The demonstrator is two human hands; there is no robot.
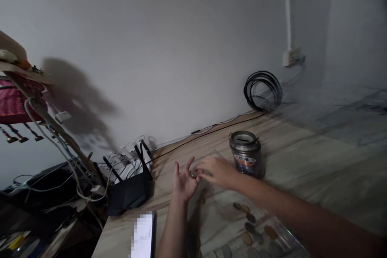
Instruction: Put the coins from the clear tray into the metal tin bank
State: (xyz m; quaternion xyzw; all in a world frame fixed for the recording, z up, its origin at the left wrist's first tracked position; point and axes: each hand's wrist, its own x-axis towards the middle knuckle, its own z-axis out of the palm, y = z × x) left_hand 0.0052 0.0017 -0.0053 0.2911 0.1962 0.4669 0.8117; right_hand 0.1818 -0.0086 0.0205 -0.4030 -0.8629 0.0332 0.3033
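Observation:
My left hand point(185, 185) is raised above the table, palm up, its thumb and one finger stretched out. A coin point(193, 174) rests at its bent fingers. From the right, my right hand point(218, 171) reaches across with its fingertips pinched at this coin; their exact grip is blurred. Just behind my right wrist stands an upright round tin coin bank point(246, 155) with a slot in its lid, a wire clasp and a colourful label. Below my right forearm, several loose coins point(246, 238) lie in and around a clear plastic tray point(287, 231).
A lit phone point(143, 234) lies at the table's front left. Beyond it stand a black router point(130, 193) and tangled white cables. A coil of black cable point(262, 90) leans on the wall at the back. A pink woven basket point(22, 100) hangs at the far left.

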